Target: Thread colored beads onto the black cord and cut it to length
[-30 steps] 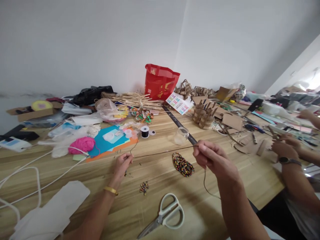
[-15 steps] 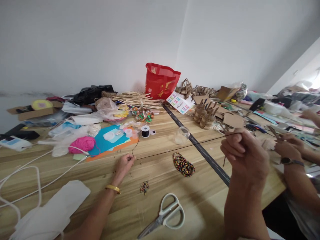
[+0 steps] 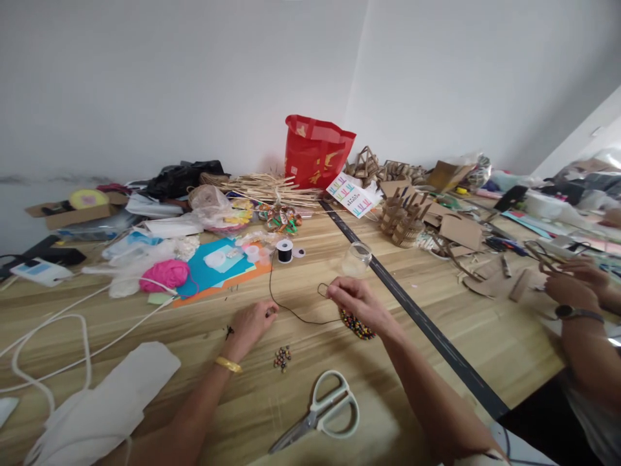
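Note:
My right hand is closed, pinching the dark cord; a small loop of it sticks out past the fingertips. Slack cord curves over the table from the black spool. My left hand, with a gold bangle at the wrist, rests low over the wood with curled fingers close beside the cord; what they hold, if anything, is hidden. Partly behind my right hand lies a coil of multicoloured beads. Several loose beads form a little heap between my forearms. Nearer me are white-handled scissors.
A clear jar stands past my right hand, beside a black strip across the table. Pink yarn, blue paper and white cables lie leftward. A red bag stands behind. Another person's hands work at right.
My right hand has come down and left from its raised place at the right. The cord, stretched taut before, now hangs slack on the table. My left hand has shifted slightly rightward.

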`<state>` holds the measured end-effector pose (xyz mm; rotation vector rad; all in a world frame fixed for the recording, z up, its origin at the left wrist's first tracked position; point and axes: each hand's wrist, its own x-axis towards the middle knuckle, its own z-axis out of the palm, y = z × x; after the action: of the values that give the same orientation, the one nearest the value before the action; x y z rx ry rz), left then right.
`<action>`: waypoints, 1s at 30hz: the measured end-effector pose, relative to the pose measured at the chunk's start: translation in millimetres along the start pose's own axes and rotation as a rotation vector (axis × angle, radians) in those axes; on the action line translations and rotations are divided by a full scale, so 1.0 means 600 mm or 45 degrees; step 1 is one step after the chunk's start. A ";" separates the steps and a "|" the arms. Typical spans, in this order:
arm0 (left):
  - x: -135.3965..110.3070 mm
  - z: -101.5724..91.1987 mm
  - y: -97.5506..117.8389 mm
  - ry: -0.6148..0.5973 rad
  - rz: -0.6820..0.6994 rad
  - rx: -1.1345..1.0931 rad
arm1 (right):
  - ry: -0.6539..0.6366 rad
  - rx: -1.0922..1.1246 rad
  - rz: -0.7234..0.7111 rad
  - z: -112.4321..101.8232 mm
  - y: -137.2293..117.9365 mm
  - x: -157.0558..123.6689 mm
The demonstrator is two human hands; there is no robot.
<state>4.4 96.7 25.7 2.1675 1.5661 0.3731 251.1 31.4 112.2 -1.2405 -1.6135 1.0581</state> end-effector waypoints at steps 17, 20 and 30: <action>-0.042 -0.036 -0.051 -0.083 -0.023 0.453 | -0.170 -0.309 0.002 0.057 0.073 0.030; -0.062 -0.050 -0.073 -0.073 -0.084 0.487 | -0.139 -0.345 0.001 0.051 0.077 0.033; -0.052 -0.084 -0.046 0.130 -0.112 -0.034 | -0.089 -0.150 0.077 0.015 0.052 0.038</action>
<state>-52.0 84.1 57.0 2.0811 1.6948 0.4800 247.2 57.3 82.7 -1.3505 -1.7223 1.0675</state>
